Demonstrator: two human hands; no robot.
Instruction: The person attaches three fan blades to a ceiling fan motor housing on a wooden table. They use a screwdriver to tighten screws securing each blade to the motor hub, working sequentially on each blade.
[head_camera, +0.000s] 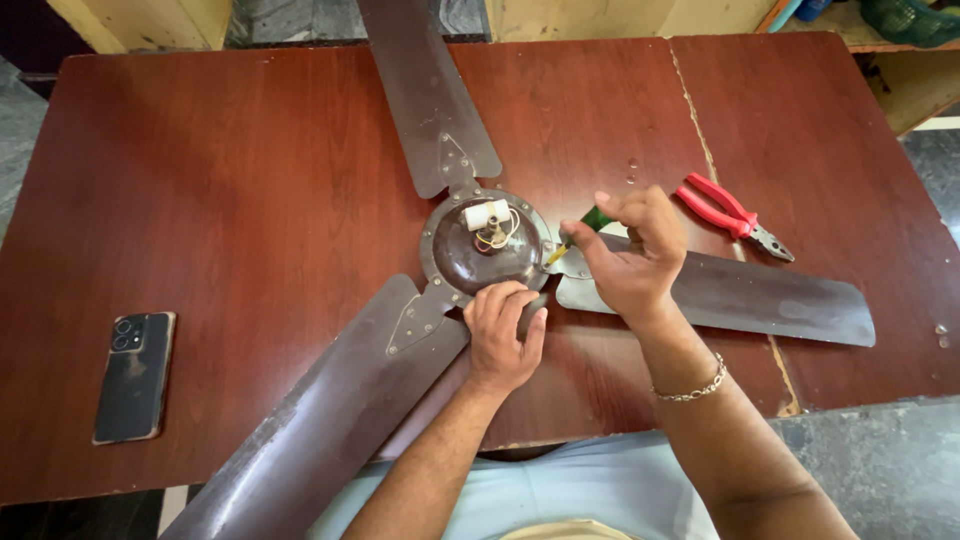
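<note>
item: brown ceiling fan (487, 250), three blades, lying motor-side up at the middle of a reddish wooden table (200, 180). condition: all three blades appear to sit on their brackets at the round motor housing; a white terminal block (486, 213) with loose coloured wires shows on top of the hub. left hand (503, 335): palm down, fingers pressed flat on the near rim of the housing, steadying it, nothing gripped. right hand (632, 255): closed round a green-handled screwdriver (578, 234), its tip set at the bracket where the right blade (720, 292) meets the housing. progress, as judged: work is at this one blade joint; whether its screws are going in or coming out cannot be told; the other two joints look untouched at present. two small loose bits, perhaps screws, lie on the table above the right hand. accessories: red-handled pliers (730, 215) lying unused to the right, apart from the hands; dark phone (134, 376) face down near the left edge.
</note>
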